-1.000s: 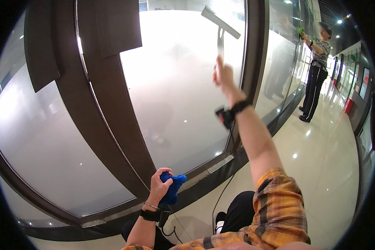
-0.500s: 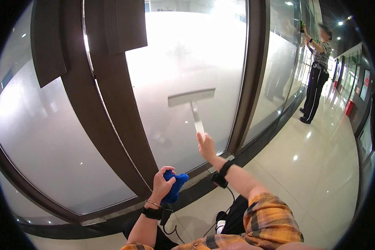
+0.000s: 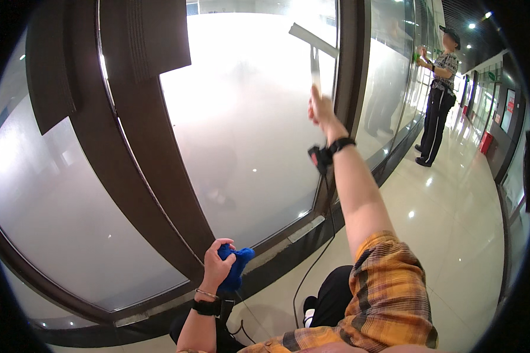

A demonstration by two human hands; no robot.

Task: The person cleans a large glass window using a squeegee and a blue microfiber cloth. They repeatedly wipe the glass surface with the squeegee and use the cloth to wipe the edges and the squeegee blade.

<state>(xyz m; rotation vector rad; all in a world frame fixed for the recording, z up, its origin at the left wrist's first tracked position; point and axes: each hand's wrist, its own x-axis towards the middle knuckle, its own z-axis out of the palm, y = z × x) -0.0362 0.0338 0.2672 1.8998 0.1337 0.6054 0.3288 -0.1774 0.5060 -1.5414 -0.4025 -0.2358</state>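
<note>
My right hand (image 3: 322,112) is raised high and grips the handle of a window squeegee (image 3: 313,41), whose blade lies against the upper right of a frosted glass pane (image 3: 247,123). My right arm wears a plaid orange sleeve and a black wrist strap. Low down, my left hand (image 3: 217,266) is closed on a crumpled blue cloth (image 3: 237,265), held near the dark lower window frame (image 3: 159,306). A black band sits on that wrist.
Dark brown window posts (image 3: 141,147) divide the glass panes. A glossy tiled floor (image 3: 453,235) runs to the right. Another person (image 3: 439,88) stands farther down the corridor with hands up on the glass. A thin cable (image 3: 312,265) hangs from my right wrist.
My right hand went from high on the pane down to mid-height with the squeegee, and is now back up near the top right. The left hand with the cloth has stayed low.
</note>
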